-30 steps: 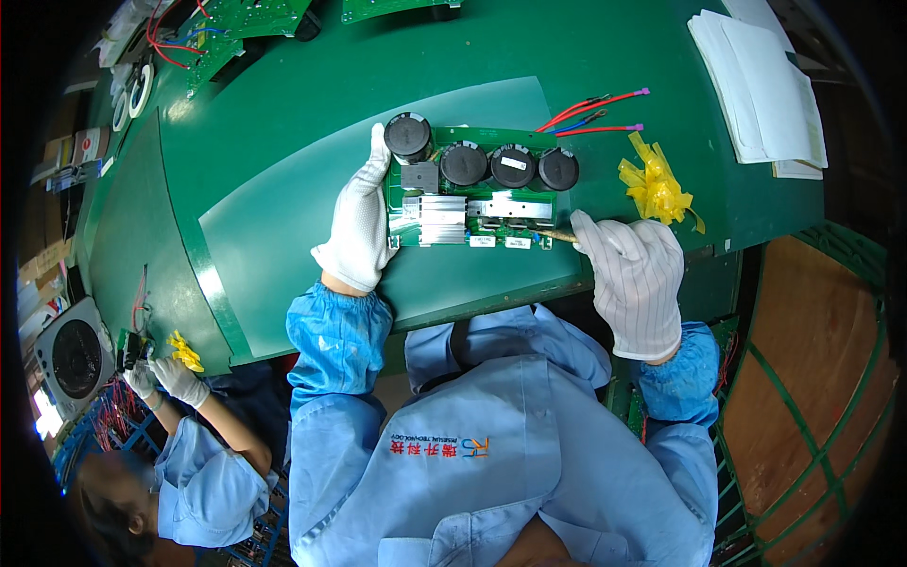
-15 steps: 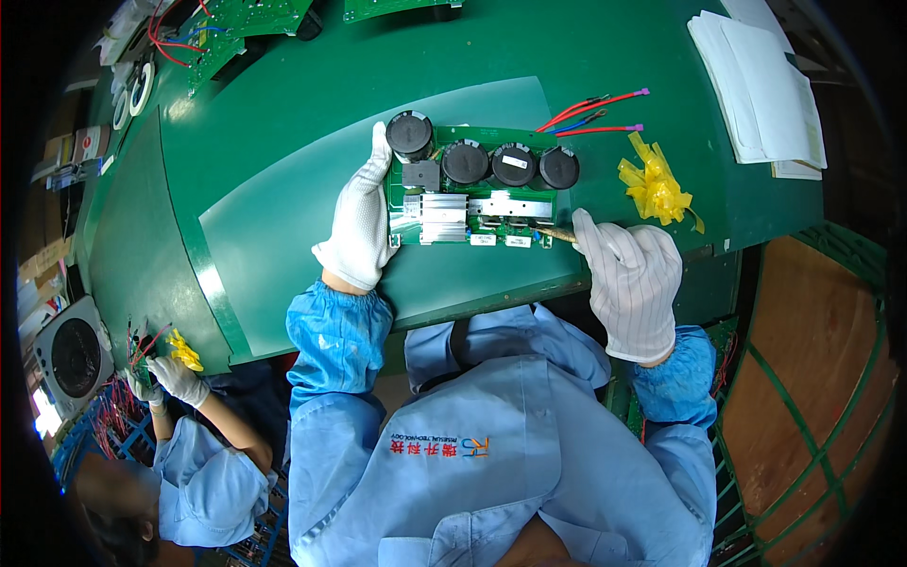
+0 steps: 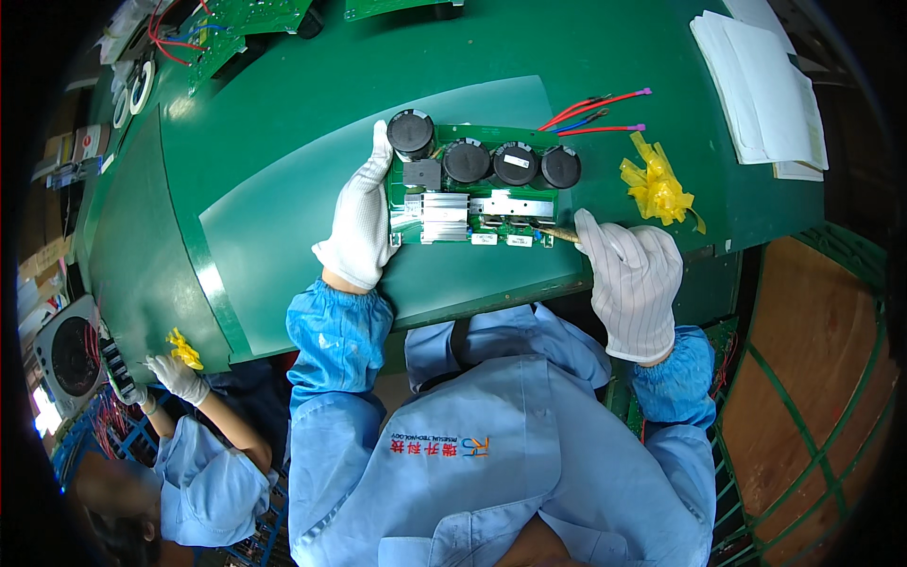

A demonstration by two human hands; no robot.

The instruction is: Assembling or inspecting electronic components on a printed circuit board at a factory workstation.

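Observation:
A green circuit board (image 3: 444, 215) stands over a translucent sheet on the bench, carrying several large black capacitors (image 3: 515, 163) and silver heat sinks (image 3: 444, 215). Around its left edge my left hand (image 3: 355, 225), in a white knitted glove, is closed. My right hand (image 3: 635, 274), in a striped white glove, pinches a slim, brownish, pointed tool (image 3: 565, 234); its exact kind is unclear. The tool's tip reaches among small parts at the board's lower right, below the heat sink. Red and blue wires (image 3: 595, 128) stretch out from the board's upper right.
A yellow tape clump (image 3: 658, 180) lies right of the board, with white papers (image 3: 761, 90) farther right. More circuit boards (image 3: 255, 19) sit at the far left, near tape rolls (image 3: 142, 87). At lower left, a co-worker (image 3: 208, 472) handles another board beside a fan (image 3: 74, 354).
My hands, the board and the tool have barely moved. At lower left, the co-worker's board has turned, so its row of black capacitors now shows.

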